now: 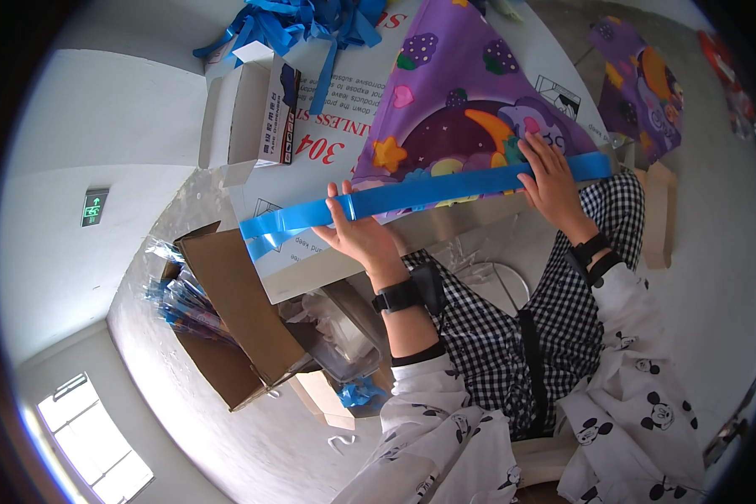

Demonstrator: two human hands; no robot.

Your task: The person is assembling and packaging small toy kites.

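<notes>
A purple printed triangular sheet (445,92) with fruit, stars and a moon lies on the table. Along its near edge runs a long, shiny blue strip (462,186), whose left end hangs past the sheet in a loose fold. My left hand (363,239) grips this strip left of the sheet, thumb on the near side and two fingertips showing above it. Over the strip's right part lies my right hand (554,189), fingers stretched out, their tips resting on the sheet. Its palm covers a piece of the strip.
A pile of blue strips (311,25) and a white printed carton (260,109) lie on the far left of the table (311,269). Below left stands an open cardboard box (235,311) with plastic-wrapped items. Another purple printed piece (643,88) hangs at the far right.
</notes>
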